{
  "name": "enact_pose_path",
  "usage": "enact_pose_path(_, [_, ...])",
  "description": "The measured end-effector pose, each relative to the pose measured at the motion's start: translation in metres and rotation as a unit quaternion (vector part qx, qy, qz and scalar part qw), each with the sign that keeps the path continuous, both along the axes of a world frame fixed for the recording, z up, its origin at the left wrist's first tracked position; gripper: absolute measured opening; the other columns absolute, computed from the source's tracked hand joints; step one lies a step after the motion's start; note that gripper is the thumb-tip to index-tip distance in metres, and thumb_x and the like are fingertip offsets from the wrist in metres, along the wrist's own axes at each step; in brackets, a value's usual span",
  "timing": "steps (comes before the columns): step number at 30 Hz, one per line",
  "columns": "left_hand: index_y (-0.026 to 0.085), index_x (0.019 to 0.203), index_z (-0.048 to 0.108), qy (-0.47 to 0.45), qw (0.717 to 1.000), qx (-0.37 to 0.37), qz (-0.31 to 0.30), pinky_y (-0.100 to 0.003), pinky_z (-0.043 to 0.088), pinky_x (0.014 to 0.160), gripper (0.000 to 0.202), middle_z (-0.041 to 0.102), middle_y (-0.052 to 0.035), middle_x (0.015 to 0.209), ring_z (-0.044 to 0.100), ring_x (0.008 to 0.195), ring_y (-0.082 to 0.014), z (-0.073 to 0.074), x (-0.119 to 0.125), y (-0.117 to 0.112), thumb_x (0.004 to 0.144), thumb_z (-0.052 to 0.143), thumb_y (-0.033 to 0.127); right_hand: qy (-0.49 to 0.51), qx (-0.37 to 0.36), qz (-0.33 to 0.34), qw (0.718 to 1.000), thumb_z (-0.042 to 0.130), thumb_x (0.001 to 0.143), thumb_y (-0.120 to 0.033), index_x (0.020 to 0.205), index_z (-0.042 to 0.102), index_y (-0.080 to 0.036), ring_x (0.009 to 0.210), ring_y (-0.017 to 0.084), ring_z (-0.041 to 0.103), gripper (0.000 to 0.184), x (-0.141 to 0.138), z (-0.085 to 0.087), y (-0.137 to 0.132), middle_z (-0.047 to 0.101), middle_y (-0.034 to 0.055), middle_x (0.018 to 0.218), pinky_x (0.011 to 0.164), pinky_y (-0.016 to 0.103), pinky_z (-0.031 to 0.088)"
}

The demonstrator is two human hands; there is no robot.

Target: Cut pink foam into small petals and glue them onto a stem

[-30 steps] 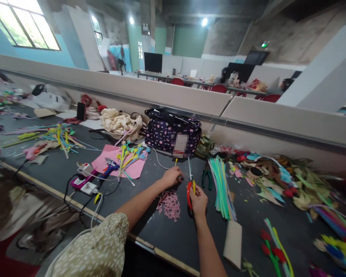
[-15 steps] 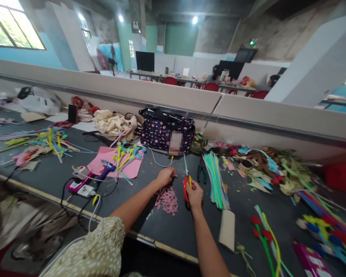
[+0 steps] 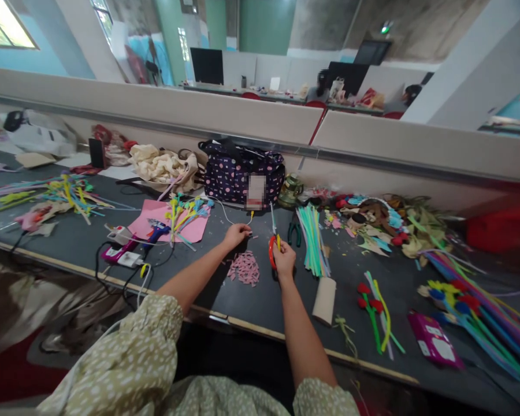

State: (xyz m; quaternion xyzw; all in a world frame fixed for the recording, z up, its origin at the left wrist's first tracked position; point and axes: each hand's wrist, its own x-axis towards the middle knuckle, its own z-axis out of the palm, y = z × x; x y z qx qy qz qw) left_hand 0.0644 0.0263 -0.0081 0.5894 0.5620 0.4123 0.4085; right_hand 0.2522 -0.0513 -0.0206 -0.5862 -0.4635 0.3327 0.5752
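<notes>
Reaching over the near edge of the table [image 3: 251, 303], both arms are stretching toward its middle. The right hand [image 3: 285, 260] is wrapping its fingers tightly round the red handle of the scissors [image 3: 271, 247], which are sitting low over the table with their blades pointing away toward the bag [image 3: 242, 176]. The left hand [image 3: 236, 234] is curling just to the left. Its fingertips are drawing together at a small dark bit, and I cannot tell whether they are gripping it. Pink scraps [image 3: 245, 267] are lying in a heap between the two wrists. Just right of the right forearm a tube [image 3: 324, 300] is lying on its side, its inside hidden. Further right, red-headed stems [image 3: 375, 309] and a pink packet [image 3: 433, 344] are lying apart from each other. Beyond the scissors, pliers [image 3: 293, 232] are lying beside a bundle of green sticks [image 3: 312, 242]. To the left, a pink sheet [image 3: 160, 225] is carrying coloured stems and a glue gun [image 3: 156, 231], with a power strip [image 3: 123, 257] and its cables lying nearer the edge. The spotted bag is standing straight ahead of the blades, nothing of its contents showing. A cream tote [image 3: 162, 164] is slumping beside it, what it is holding hidden in folds. A partition [image 3: 372, 144] is rising behind both.
</notes>
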Motion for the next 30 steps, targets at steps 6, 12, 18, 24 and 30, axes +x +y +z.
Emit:
enact_pose_path(6, [0.019,0.076,0.072,0.23,0.972,0.036,-0.014,-0.027,0.043,0.069,0.009,0.068,-0.0057,0.073,0.061,0.073,-0.0181,0.014,0.012,-0.005,0.071,0.065,0.017,-0.003,0.009,0.004,1.0,0.061,0.07,-0.053,0.095,0.069,-0.009,0.062,0.016,0.058,0.051,0.0,0.002,0.0,0.068,0.0055,0.068,0.057,0.025,0.045])
enact_pose_path(12, [0.018,0.082,0.072,0.281,0.959,0.014,-0.018,-0.026,0.043,0.074,0.013,0.07,-0.0071,0.083,0.061,0.08,-0.0188,0.02,0.004,-0.003,0.073,0.063,0.019,-0.01,0.015,0.002,1.0,0.06,0.07,-0.051,0.092,0.07,-0.01,0.06,0.016,0.058,0.048,0.003,-0.001,0.001,0.068,0.0052,0.068,0.056,0.025,0.044])
enact_pose_path(18, [0.014,0.092,0.07,0.305,0.952,-0.012,-0.015,-0.024,0.043,0.069,0.02,0.069,-0.0063,0.082,0.06,0.074,-0.016,0.028,-0.016,0.0,0.076,0.057,0.016,-0.014,0.018,0.004,1.0,0.058,0.071,-0.052,0.09,0.07,-0.01,0.06,0.016,0.058,0.048,0.004,-0.005,0.003,0.067,0.0052,0.067,0.056,0.025,0.044])
enact_pose_path(24, [0.017,0.075,0.071,0.328,0.938,-0.035,-0.109,-0.021,0.041,0.061,0.011,0.068,-0.001,0.071,0.059,0.066,-0.0136,0.03,-0.036,-0.006,0.065,0.066,0.015,-0.017,0.018,0.004,1.0,0.058,0.07,-0.056,0.09,0.07,-0.01,0.059,0.016,0.057,0.051,0.004,-0.007,0.005,0.067,0.0042,0.066,0.055,0.025,0.043])
enact_pose_path(30, [0.017,0.077,0.072,0.369,0.922,-0.011,-0.117,-0.023,0.042,0.066,0.012,0.069,-0.0043,0.077,0.061,0.073,-0.0166,0.021,-0.038,-0.013,0.067,0.067,0.021,-0.025,0.013,0.001,1.0,0.059,0.069,-0.057,0.092,0.07,-0.009,0.06,0.016,0.058,0.054,0.004,-0.008,0.005,0.068,0.006,0.068,0.056,0.025,0.043])
